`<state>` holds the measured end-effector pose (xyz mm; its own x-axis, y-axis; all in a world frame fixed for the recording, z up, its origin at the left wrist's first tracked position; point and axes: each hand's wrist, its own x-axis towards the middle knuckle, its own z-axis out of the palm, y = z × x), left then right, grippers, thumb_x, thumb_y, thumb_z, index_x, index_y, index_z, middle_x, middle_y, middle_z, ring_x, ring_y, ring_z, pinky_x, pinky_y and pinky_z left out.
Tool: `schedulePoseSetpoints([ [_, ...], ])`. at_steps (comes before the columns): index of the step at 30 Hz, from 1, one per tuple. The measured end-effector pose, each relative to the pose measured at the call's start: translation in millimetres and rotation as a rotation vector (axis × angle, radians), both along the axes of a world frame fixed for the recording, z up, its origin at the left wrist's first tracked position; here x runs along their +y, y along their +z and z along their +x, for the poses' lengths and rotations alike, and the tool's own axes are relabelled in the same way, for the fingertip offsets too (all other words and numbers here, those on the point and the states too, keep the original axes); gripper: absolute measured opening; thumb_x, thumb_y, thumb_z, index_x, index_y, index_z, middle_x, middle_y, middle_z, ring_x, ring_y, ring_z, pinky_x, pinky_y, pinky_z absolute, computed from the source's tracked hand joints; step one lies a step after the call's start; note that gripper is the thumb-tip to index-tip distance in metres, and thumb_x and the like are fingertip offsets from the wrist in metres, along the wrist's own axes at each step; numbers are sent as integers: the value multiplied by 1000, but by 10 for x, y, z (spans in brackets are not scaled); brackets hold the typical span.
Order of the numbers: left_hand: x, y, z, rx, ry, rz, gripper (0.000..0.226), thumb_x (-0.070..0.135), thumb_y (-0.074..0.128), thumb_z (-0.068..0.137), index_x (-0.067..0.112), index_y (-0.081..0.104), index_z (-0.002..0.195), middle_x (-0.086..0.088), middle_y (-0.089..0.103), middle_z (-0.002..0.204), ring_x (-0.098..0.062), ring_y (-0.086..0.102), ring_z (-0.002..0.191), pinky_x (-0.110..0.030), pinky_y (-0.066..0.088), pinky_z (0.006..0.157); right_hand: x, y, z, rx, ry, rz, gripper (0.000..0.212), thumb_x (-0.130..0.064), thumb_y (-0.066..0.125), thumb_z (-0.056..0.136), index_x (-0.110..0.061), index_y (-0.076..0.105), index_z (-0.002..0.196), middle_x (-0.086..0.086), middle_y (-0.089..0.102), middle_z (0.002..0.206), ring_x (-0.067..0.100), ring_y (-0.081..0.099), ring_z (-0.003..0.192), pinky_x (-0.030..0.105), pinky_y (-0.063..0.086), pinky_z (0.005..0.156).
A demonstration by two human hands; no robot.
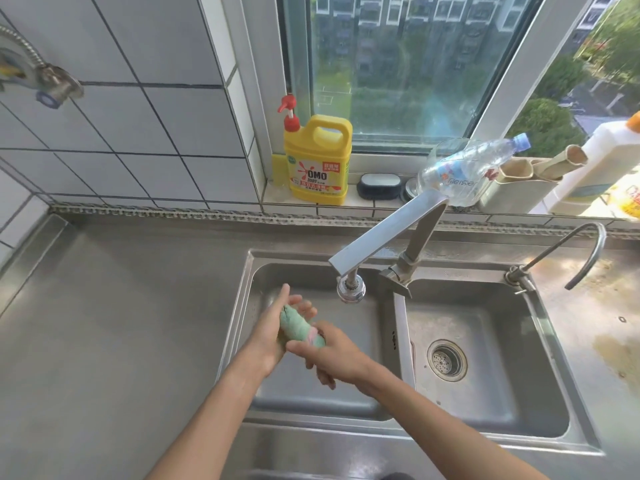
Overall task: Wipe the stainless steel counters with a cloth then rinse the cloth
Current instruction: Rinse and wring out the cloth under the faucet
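The cloth [300, 328] is bunched into a tight green roll with a pink streak, held over the left basin [360, 382] of the double sink, a little left of and below the tap's nozzle [350, 289]. The left hand [277, 332] cradles it from the side, its fingers [304, 308] nearly straight and slightly spread behind the roll. The right hand [329, 355] presses over the near end, its fingers curled down; how tightly they grip I cannot tell.

No stream of water is visible from the nozzle, so the likely slip is wringing or rubbing a cloth that has not been properly flushed, leaving grime in its folds. A roll this compact also hides its inner layers from any water unless it is opened out. Being off to the side of the nozzle, it could miss the flow. A wet roll squeezed between 2 palms may squirt loose and drop into the basin.

The cloth looks soft, absorbent and crumpled. The sink and worktop [121, 323] are brushed stainless steel, dull and faintly streaked, with brownish staining on the worktop's right side. The tap is angular and flat-sided. A yellow plastic detergent jug [317, 164] with a red pump stands on the tiled sill.
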<state>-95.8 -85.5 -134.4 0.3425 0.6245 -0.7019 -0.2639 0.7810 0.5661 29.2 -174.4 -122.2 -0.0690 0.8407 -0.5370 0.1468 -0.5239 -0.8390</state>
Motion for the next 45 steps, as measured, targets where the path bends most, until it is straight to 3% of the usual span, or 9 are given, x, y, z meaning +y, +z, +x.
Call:
schedulePoseSetpoints([
  [5,-341,231,-331,212,-325,171,56,81,63,82,30,83,94,1,81,104,-12,77,96,-39,61,92,-132,201,-62,-295,-66,156,47,-56,73,86,-20,51,107,-1,67,90,16,64,69,34,50,58],
  [11,-519,329,-396,119,-145,291,51,40,86,79,10,73,118,-12,78,115,-22,74,106,-32,60,89,-289,388,-12,-276,67,345,31,-38,58,104,-8,65,104,6,62,80,14,51,71,48,50,74],
  [14,-504,404,-452,-5,-155,320,40,26,80,84,6,75,118,-18,75,116,-26,70,107,-38,57,99,-372,489,91,-186,101,400,30,-27,49,109,-8,62,89,-5,57,76,10,50,68,35,49,67],
  [21,-512,661,-477,96,-342,545,43,38,84,80,15,78,116,-15,79,112,-24,75,100,-36,60,90,-391,544,171,-480,-18,486,39,-20,49,104,-10,52,66,1,58,70,19,57,71,49,47,73],
  [28,-468,770,-530,256,-508,669,57,47,98,62,12,79,103,-16,80,90,-26,75,75,-38,60,68,-266,668,303,62,-428,234,35,-32,61,82,-1,53,69,10,44,65,15,43,59,32,36,59],
  [35,-272,710,-714,573,-580,1045,29,45,95,64,38,82,89,13,67,84,-6,60,76,-27,48,76,-218,864,475,367,-467,50,24,-13,65,96,-10,81,79,9,74,72,19,72,60,24,55,54],
  [38,-256,705,-750,721,-566,1263,38,30,94,73,39,74,104,20,64,107,0,62,102,-22,48,93,-207,973,454,424,-401,-48,10,-12,70,92,-3,76,93,15,74,87,25,72,72,35,56,71],
  [41,-360,705,-708,597,-563,1264,68,26,92,77,36,59,135,22,61,138,2,57,130,-15,42,108,-163,1057,303,548,-385,-109,17,-8,71,90,1,71,104,17,73,92,25,72,75,36,60,74],
  [45,-559,605,-672,218,-368,930,54,8,80,84,31,58,128,2,73,123,-14,70,111,-25,57,89,-49,1196,103,769,-408,-199,22,-12,60,100,6,67,110,20,75,98,25,76,76,33,65,70],
])
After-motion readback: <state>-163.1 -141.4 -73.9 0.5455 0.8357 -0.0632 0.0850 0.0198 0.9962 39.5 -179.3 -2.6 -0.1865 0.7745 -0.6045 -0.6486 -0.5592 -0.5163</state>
